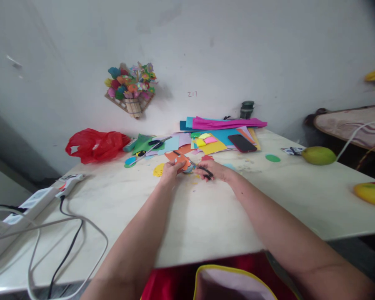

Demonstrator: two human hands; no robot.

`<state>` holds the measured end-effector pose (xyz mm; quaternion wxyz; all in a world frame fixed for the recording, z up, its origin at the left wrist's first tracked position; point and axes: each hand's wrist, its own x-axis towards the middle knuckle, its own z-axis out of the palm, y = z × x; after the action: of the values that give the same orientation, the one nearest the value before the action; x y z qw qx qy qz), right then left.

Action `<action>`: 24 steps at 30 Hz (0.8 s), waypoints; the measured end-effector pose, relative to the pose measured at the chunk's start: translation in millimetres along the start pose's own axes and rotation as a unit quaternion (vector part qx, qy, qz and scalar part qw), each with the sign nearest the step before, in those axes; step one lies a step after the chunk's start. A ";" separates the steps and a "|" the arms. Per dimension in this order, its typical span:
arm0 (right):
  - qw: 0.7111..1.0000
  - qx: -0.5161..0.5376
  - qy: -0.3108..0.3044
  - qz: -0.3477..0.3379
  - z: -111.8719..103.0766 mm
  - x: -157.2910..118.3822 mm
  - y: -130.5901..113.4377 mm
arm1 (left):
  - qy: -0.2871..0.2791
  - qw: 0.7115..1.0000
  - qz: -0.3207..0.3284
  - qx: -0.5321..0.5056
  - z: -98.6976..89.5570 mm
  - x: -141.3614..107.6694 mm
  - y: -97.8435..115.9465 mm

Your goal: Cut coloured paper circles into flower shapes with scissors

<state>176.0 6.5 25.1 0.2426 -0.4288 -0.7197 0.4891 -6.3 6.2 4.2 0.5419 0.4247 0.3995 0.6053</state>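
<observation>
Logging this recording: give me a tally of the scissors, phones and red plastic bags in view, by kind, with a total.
Scissors: 2 (one pair in the right hand, another pair lying among the coloured paper)
Phone: 1
Red plastic bag: 1
Total: 4

A pale table (206,229) stands before a scuffed grey-white wall (243,46) in soft light.

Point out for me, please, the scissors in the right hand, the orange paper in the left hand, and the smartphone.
Black-handled scissors (207,170): head view, on the handle.
Orange paper (182,158): head view, near the middle of its visible part.
Smartphone (242,143): head view, on its dark upper face.
</observation>
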 end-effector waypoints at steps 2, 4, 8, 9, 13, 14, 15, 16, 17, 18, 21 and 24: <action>1.000 -0.001 0.000 -0.004 0.0 0.8 1.3 | 0.001 1.000 -0.001 0.002 0.2 0.2 0.2; 1.000 -0.003 0.000 -0.005 0.1 1.0 1.9 | 0.002 1.000 -0.002 0.006 0.4 0.1 0.5; 1.000 0.001 0.001 -0.002 0.2 -0.3 0.5 | 0.001 1.000 -0.003 0.015 0.8 -0.4 1.0; 1.000 0.003 0.001 -0.003 0.3 -0.7 0.0 | 0.002 1.000 -0.001 0.014 0.8 -0.6 0.9; 1.000 0.005 0.002 -0.006 0.7 -1.8 -1.5 | 0.000 1.000 0.001 0.009 0.8 -0.6 0.6; 1.000 0.005 0.002 -0.005 0.9 -1.8 -1.7 | -0.001 1.000 0.000 0.010 0.8 -0.6 0.7; 1.000 0.005 0.003 -0.004 1.0 -1.7 -1.7 | -0.001 1.000 -0.001 0.012 0.7 -0.5 0.8; 1.000 0.006 0.004 -0.003 1.0 -1.5 -1.6 | 0.000 1.000 -0.003 0.015 0.6 -0.5 0.9; 1.000 0.005 0.004 -0.003 1.0 -1.2 -1.3 | 0.002 1.000 -0.004 0.016 0.5 -0.4 1.0; 1.000 0.003 0.005 -0.003 0.9 -0.9 -1.0 | 0.002 1.000 -0.005 0.017 0.4 -0.4 1.1; 1.000 -0.001 0.005 -0.004 0.6 -0.6 -0.1 | 0.002 1.000 -0.006 0.017 0.0 -0.1 1.0; 1.000 0.000 0.004 -0.001 0.5 -1.0 -0.3 | -0.001 1.000 -0.005 0.014 0.0 -0.1 0.9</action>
<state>176.1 5.3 25.2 0.2458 -0.4300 -0.7195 0.4868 -6.6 6.0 5.0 0.5396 0.4311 0.4097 0.5959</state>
